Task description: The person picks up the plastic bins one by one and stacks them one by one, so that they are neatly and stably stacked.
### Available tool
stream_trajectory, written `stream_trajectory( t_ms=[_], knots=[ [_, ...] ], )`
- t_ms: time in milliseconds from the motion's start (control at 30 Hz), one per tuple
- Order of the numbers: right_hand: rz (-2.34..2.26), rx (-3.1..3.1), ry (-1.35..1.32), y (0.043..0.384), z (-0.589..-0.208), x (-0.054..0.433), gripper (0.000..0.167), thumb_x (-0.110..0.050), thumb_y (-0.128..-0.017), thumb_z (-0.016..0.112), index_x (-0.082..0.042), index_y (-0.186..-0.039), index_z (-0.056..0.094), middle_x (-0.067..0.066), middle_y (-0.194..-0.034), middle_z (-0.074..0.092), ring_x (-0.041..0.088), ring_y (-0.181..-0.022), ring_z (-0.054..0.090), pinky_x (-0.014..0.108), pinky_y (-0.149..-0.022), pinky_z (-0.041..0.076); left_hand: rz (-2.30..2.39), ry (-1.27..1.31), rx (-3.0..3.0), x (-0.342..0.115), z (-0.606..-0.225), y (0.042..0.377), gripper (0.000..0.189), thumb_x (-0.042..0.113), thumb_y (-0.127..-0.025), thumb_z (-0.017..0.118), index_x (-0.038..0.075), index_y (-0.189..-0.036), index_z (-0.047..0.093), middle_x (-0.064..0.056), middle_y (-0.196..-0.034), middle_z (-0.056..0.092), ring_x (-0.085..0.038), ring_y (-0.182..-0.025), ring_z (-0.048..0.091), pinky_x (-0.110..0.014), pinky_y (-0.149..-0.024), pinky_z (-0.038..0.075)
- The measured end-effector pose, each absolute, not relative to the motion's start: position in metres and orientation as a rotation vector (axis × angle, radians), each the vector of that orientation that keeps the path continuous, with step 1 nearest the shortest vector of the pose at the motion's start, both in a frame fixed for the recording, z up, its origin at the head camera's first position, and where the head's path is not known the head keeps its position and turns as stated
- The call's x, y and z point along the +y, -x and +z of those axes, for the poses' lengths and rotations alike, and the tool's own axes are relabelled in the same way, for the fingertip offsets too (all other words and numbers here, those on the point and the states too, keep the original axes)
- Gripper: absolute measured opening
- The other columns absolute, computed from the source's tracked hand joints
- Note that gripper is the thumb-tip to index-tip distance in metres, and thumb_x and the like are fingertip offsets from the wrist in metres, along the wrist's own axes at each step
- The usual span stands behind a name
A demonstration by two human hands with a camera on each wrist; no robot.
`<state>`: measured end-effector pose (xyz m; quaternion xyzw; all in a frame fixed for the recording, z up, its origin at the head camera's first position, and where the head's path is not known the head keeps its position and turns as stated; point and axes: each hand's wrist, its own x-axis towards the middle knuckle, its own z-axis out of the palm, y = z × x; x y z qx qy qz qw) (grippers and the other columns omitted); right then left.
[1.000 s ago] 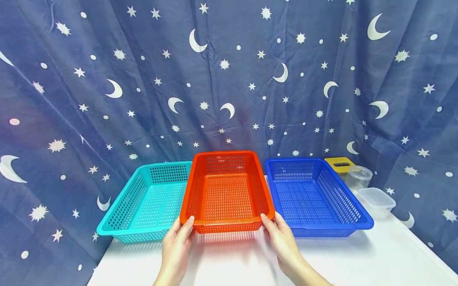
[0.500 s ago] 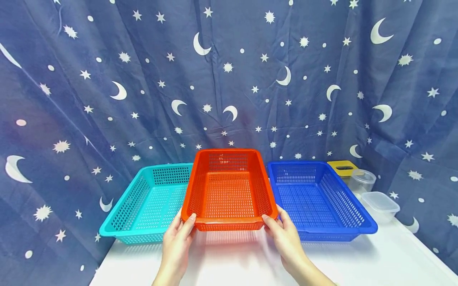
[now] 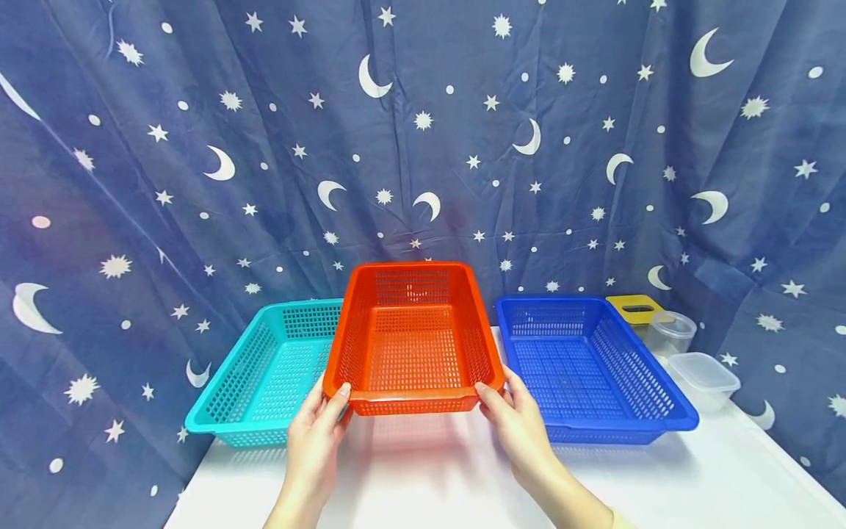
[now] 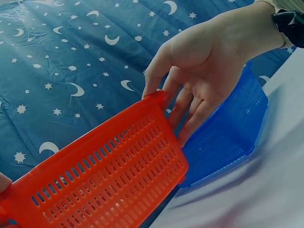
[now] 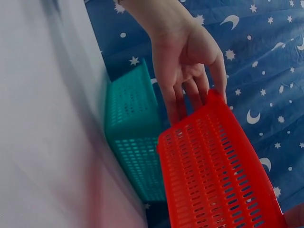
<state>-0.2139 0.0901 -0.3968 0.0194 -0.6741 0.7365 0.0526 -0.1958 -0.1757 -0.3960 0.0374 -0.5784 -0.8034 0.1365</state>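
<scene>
An orange-red plastic basket (image 3: 413, 345) with slotted walls hangs over the white table, its front rim tilted down toward me. My left hand (image 3: 316, 444) grips its front left corner, thumb over the rim and fingers under it. At the front right corner my right hand (image 3: 518, 426) grips in the same way. The left wrist view shows the right hand (image 4: 204, 71) on its corner; the right wrist view shows the left hand (image 5: 185, 66). Nothing lies inside the basket.
A teal basket (image 3: 221, 426) stands on the table (image 3: 423, 485) to the left, partly behind the red one. On the right is a blue basket (image 3: 615, 426). Beyond it are a yellow object with a slot (image 3: 624, 300), a clear lidded tub (image 3: 670, 334) and a clear box (image 3: 703, 378).
Both hands have raised the red basket somewhat and shifted it slightly left over the last half second. The teal and blue baskets stay in place; the head view has shifted slightly.
</scene>
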Motion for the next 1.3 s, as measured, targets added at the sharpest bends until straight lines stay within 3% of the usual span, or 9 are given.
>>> stream_trajectory(
  t_ms=[267,600,833,1067,1300],
  knots=[
    [2.225,-2.039,-0.088,0.217,-0.390,0.084,0.061,-0.015,-0.100,0.066,-0.004,-0.154,0.040,0.024,-0.138,0.059,0.026,-0.123,0.060,0.044,-0.105,0.048,-2.328,-0.088,-1.699,-0.184,-0.387,0.196,0.063,0.024,-0.102,0.068,0.014,-0.158,0.041,-0.006,-0.155,0.045,-0.021,-0.137,0.049,-0.040,-0.112,0.040],
    [2.221,-2.052,-0.139,0.222,-0.382,0.077,0.057,-0.018,-0.101,0.066,-0.002,-0.151,0.044,0.022,-0.134,0.062,0.027,-0.122,0.062,0.044,-0.106,0.047,-2.363,-0.099,-1.673,-0.195,-0.378,0.196,0.061,0.024,-0.102,0.067,0.012,-0.157,0.042,-0.013,-0.154,0.045,-0.023,-0.132,0.052,-0.037,-0.111,0.043],
    [2.188,-2.065,-0.142,0.223,-0.379,0.073,0.055,-0.017,-0.101,0.066,0.000,-0.149,0.045,0.020,-0.130,0.065,0.028,-0.119,0.064,0.045,-0.105,0.048,-2.361,-0.101,-1.679,-0.201,-0.376,0.197,0.057,0.024,-0.102,0.068,0.014,-0.154,0.047,-0.009,-0.146,0.053,-0.024,-0.129,0.055,-0.037,-0.109,0.045],
    [2.170,-2.096,-0.155,0.222,-0.372,0.065,0.060,-0.022,-0.101,0.066,-0.002,-0.152,0.042,0.020,-0.133,0.064,0.031,-0.122,0.062,0.053,-0.109,0.043,-2.374,-0.137,-1.676,-0.209,-0.370,0.196,0.057,0.027,-0.102,0.067,0.016,-0.154,0.047,-0.014,-0.150,0.048,-0.022,-0.125,0.056,-0.035,-0.108,0.045],
    [2.192,-2.084,-0.196,0.223,-0.367,0.057,0.062,-0.021,-0.101,0.066,-0.001,-0.153,0.039,0.022,-0.133,0.064,0.033,-0.124,0.061,0.058,-0.112,0.038,-2.383,-0.139,-1.656,-0.218,-0.365,0.192,0.055,0.026,-0.103,0.066,0.015,-0.154,0.047,-0.009,-0.147,0.051,-0.021,-0.124,0.057,-0.034,-0.107,0.045]
  ],
)
